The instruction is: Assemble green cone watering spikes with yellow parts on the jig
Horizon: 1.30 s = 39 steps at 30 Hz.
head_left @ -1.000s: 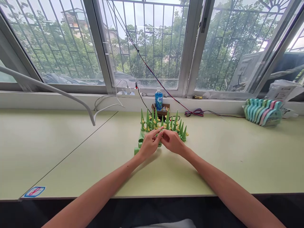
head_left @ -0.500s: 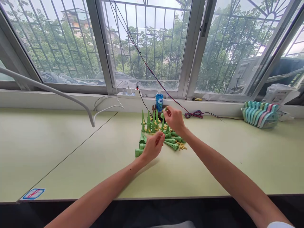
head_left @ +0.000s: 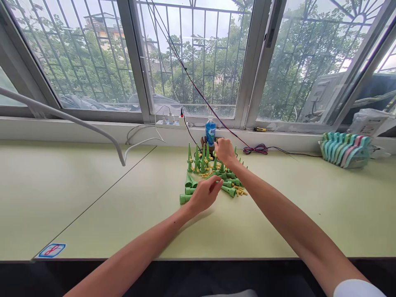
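A cluster of green plastic cones [head_left: 198, 159] stands upright on the pale green table [head_left: 278, 214], with small yellow parts [head_left: 239, 190] scattered around. More green cones [head_left: 187, 194] lie on their sides in front. My left hand [head_left: 206, 194] rests over the lying cones with fingers curled in a pinch; what it holds is hidden. My right hand [head_left: 224, 152] reaches to the back of the standing cluster, fingers closed round something I cannot make out, just in front of a small brown box [head_left: 204, 142].
A blue-labelled bottle [head_left: 210, 132] stands behind the cones by the window sill. A red and black cable [head_left: 255, 148] coils to the right. A rack of teal and pink pieces [head_left: 345, 149] sits far right. A white lamp arm [head_left: 77, 123] crosses the left.
My hands were together over the cones; the right hand has gone up and back to the far side of the cluster. The left hand has stayed low over the lying cones.
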Tool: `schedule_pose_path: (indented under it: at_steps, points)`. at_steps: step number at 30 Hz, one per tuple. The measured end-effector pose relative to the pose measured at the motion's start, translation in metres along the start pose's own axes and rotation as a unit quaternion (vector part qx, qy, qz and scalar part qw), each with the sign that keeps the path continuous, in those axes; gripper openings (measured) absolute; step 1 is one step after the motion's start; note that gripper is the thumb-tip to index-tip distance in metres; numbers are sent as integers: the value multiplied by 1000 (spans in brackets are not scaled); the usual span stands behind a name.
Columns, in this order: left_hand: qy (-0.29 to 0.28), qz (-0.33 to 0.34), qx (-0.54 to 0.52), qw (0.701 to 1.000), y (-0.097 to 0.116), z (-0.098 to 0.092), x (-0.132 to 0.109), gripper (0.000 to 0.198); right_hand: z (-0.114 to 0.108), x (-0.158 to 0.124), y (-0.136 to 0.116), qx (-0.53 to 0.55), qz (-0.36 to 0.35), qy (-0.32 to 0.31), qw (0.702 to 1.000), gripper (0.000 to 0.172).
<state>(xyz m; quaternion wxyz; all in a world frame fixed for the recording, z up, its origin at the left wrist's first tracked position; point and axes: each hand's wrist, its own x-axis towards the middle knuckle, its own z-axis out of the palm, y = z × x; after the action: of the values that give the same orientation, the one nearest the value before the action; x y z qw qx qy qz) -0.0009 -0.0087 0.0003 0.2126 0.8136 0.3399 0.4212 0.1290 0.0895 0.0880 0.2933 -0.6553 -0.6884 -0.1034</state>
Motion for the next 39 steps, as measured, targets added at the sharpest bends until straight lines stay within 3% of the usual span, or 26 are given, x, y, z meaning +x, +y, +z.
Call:
schedule_pose_path:
  at_steps: [5,12,20,29,33,36,39]
  points:
    - [-13,-1,6,1000,1,0,-1,30,2,3,1,43,5,-38,998,33]
    - [-22,10,16,1000,2,-1,-1,31,14,6,2,91,4,-38,995,24]
    - [-29,23,20,999,2,0,-1,29,21,5,5,125,14,-65,990,31]
    - [-33,33,19,999,1,-1,-1,31,27,6,7,183,-25,-19,983,33]
    - [-38,35,19,998,1,-1,-1,31,20,4,3,197,-43,0,980,31]
    - [-41,34,20,998,2,-3,-1,31,6,-3,-6,140,1,-4,990,21]
    - [-42,41,21,998,3,-4,-1,30,-10,-20,-13,94,-16,53,994,21]
